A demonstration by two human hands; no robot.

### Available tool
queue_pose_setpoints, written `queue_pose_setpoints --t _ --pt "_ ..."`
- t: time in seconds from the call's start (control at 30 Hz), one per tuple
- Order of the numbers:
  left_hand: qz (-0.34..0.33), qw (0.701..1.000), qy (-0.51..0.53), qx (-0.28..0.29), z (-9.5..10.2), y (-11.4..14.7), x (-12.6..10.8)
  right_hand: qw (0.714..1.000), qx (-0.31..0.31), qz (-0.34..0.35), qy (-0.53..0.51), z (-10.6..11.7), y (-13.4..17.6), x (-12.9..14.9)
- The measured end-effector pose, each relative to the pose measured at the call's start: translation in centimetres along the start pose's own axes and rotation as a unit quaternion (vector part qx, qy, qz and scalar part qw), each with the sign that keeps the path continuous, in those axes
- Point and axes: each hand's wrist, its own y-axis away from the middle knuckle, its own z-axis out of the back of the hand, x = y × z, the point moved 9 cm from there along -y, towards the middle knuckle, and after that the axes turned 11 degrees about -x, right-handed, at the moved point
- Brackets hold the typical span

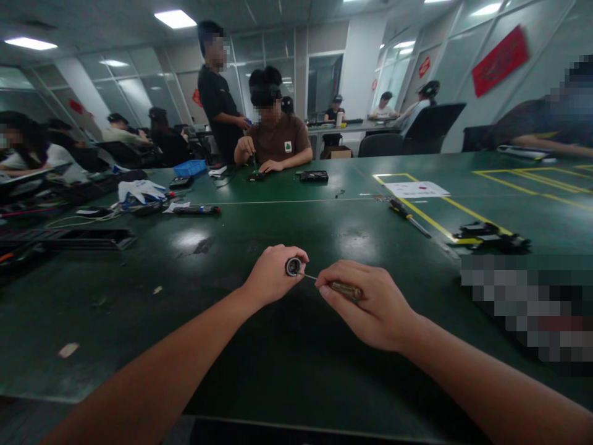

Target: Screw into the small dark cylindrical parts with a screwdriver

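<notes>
In the middle of the head view, my left hand [273,272] is closed around a small dark cylindrical part [293,267] with a pale ring at its open end. That end faces me, and the rest is hidden in my fingers. My right hand [370,303] grips a screwdriver [345,290] by its brownish, see-through handle. Its thin shaft points left, and the tip meets or lies very near the side of the cylindrical part; I cannot tell whether it touches. Both hands are over the green table [259,364].
A longer screwdriver [410,217] and black parts [491,238] lie to the right near a paper sheet [417,189]. White gloves [141,193], a dark pen-shaped tool [197,211] and a black tray [88,238] are on the left. Across the table a person [278,139] works.
</notes>
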Motion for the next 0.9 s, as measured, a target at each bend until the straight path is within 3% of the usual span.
queue_pose_setpoints --t 0.2,0.9 --pt "-0.01 1.0 0.002 0.011 0.04 -0.01 -0.29 1.0 -0.018 0.008 -0.002 -0.05 -0.03 -0.12" --pt "-0.016 0.999 0.002 0.036 -0.33 -0.09 -0.27 1.0 0.011 -0.008 0.02 -0.4 0.0 -0.63"
